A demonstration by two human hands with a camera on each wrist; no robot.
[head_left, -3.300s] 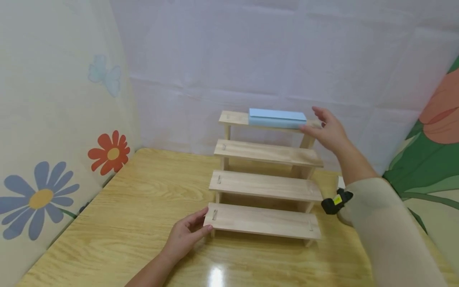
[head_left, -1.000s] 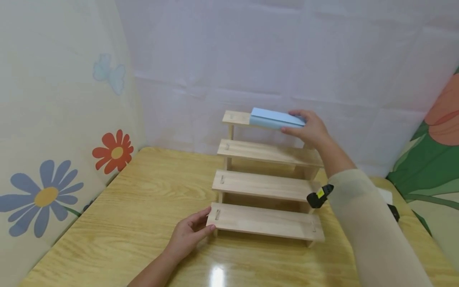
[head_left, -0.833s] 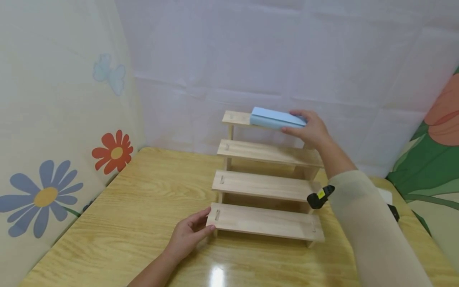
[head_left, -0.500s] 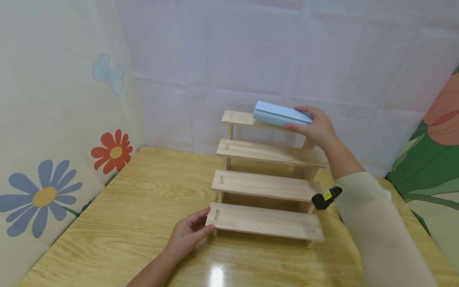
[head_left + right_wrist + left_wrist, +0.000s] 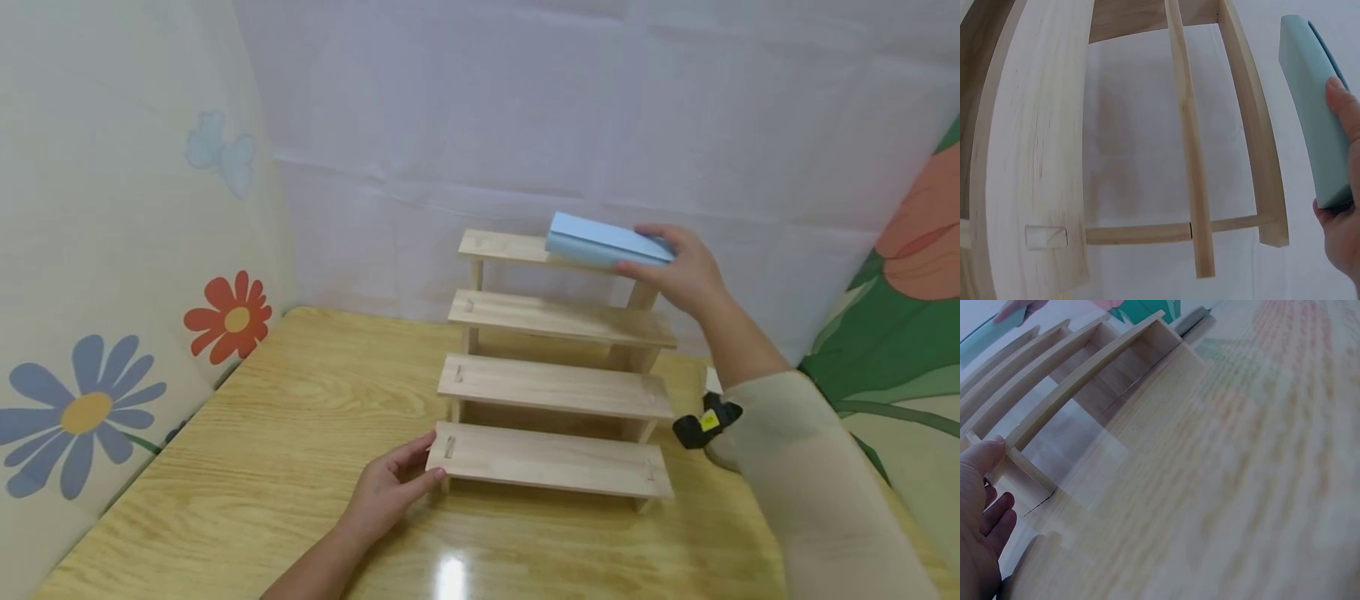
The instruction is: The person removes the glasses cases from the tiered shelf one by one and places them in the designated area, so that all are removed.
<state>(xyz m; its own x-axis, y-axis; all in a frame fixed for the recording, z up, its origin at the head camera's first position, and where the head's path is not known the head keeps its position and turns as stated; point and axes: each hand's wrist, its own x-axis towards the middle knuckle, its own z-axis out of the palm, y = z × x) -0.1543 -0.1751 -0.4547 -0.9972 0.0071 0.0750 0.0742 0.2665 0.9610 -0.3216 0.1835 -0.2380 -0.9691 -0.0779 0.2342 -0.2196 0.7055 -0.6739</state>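
Note:
A light blue oblong glasses case with a flap lid is in my right hand, thumb in front and fingers behind its right end. In the right wrist view the case hangs apart from the top shelf. The four-tier stepped wooden stand stands on the table. My left hand holds the left end of its lowest tier between thumb and index finger. In the left wrist view the thumb of my left hand lies on the board's end, with the other fingers loosely bent beside the leg.
The stand is on a wood-grain table before a white cloth backdrop. Flower-printed panels border the sides. A whitish object, partly hidden, lies right of the stand behind my sleeve.
My right hand, earlier beside the case with spread fingers, has gripped it. The case has come up off the top shelf and moved right. My left hand stays on the lowest tier.

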